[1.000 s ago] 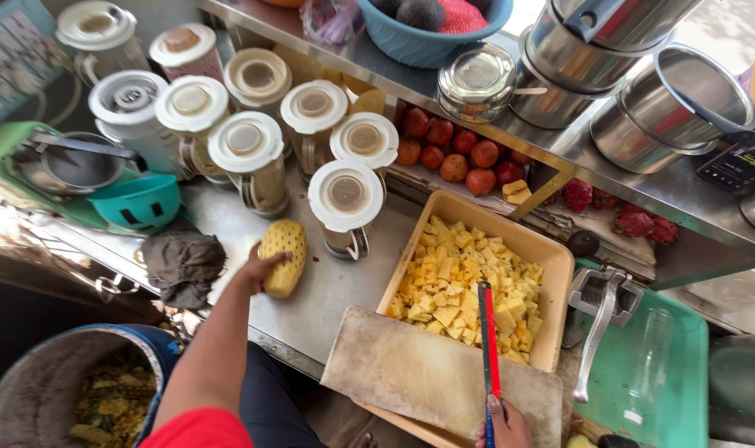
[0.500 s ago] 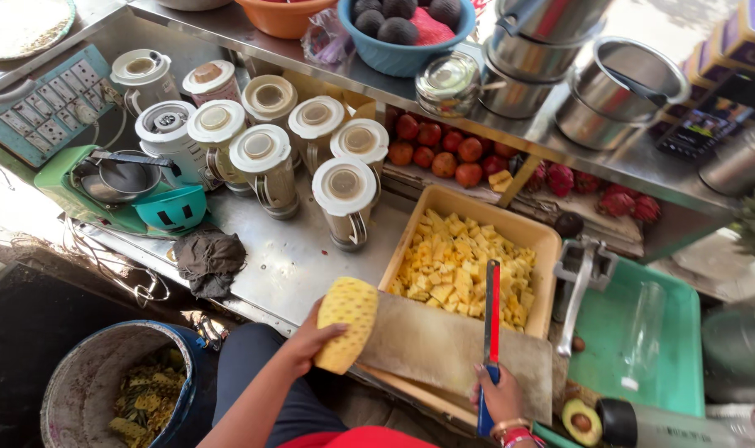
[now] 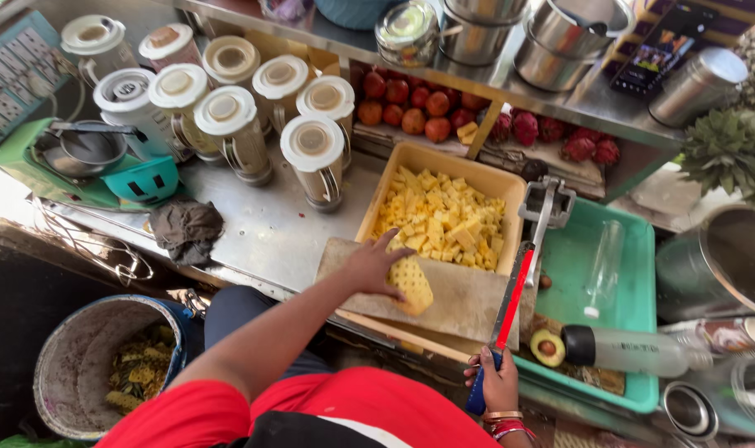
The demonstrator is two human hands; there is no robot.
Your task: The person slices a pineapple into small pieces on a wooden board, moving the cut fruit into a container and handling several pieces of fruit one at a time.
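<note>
Far left there was a bucket [image 3: 103, 365] on the floor w/ yellow peel scraps in it. Above that a green scale [image 3: 29, 166] w/ a metal bowl [image 3: 83, 149], a teal basket [image 3: 149, 178] just beside it, and a dark rag [image 3: 186, 228] lying on the steel counter [image 3: 269, 232]. Behind the rag stood a bunch of blender jars [image 3: 228, 124] w/ cream lids, packed close together.

Moving right: the left hand [image 3: 373, 265] was pressing down on a peeled pineapple [image 3: 410, 282], fingers spread over its top and side, so gripping it, not loose. The pineapple lay on a wooden board [image 3: 452, 299] that sat across the near end of a yellow tub [image 3: 377, 191]. The tub was full of pineapple chunks [image 3: 439, 220], right behind the board.

Next over, the right hand [image 3: 498, 382] was closed tight round the blue handle of a red lever cutter [image 3: 518, 290]. The blade part ran up from the hand along the board's right edge to a metal hinge by the tub's corner.

Right of that: a green tray [image 3: 635, 249] w/ a clear glass [image 3: 601, 265] lying in it, half an avocado [image 3: 547, 347] and a bottle [image 3: 635, 348] on its side at the near end. Up on the shelf were red fruit [image 3: 415, 104] and steel pots [image 3: 560, 50], and a pineapple crown [image 3: 730, 149] at far right.
</note>
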